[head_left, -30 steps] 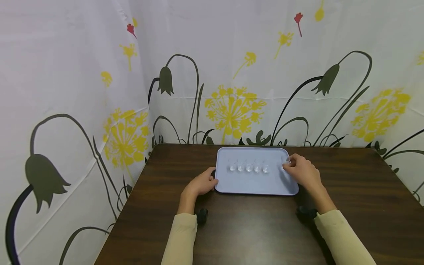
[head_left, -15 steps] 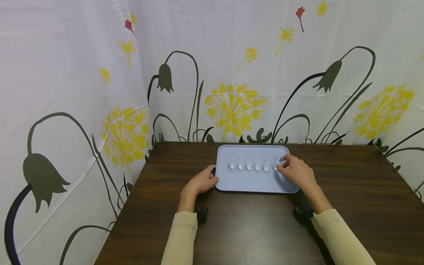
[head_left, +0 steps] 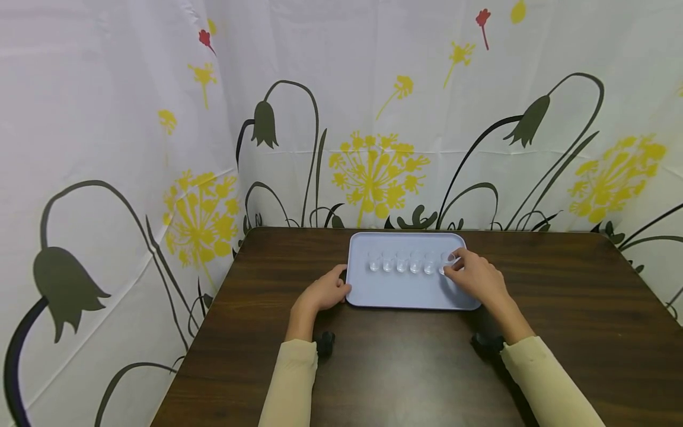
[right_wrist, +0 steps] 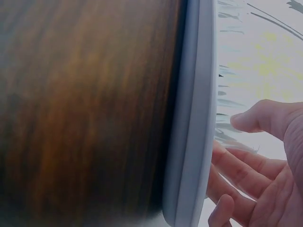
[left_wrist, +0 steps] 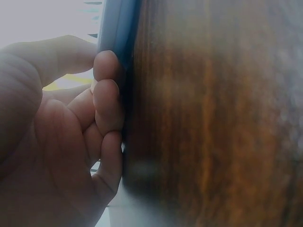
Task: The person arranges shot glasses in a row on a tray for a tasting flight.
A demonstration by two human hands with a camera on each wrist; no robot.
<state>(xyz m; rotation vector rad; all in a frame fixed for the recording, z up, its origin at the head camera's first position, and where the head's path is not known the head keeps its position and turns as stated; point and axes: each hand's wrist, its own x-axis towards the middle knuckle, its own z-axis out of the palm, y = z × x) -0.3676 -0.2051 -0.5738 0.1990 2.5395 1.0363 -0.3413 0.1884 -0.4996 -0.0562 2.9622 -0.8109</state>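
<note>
A pale blue tray (head_left: 397,295) lies on the dark wooden table. Across it runs a row of small clear shot glasses (head_left: 401,263), standing upright and close together. My right hand (head_left: 477,276) reaches over the tray's right side and holds the shot glass (head_left: 444,260) at the row's right end between thumb and fingers, low over the tray. At the left edge, my left hand (head_left: 322,292) grips the tray. Its thumb lies along the rim and its curled fingers (left_wrist: 108,101) press against the side in the left wrist view.
Brown wooden table (head_left: 395,367) surrounds the tray. Behind it hangs a white curtain (head_left: 405,53) with yellow and green flower prints. A black wrist strap (head_left: 488,344) shows at the right cuff, and another black device (head_left: 325,344) at the left one.
My right hand has brought its shot glass leftward from the tray's right side to the end of the row, and has hardly moved since half a second ago. My left hand stays on the tray's edge.
</note>
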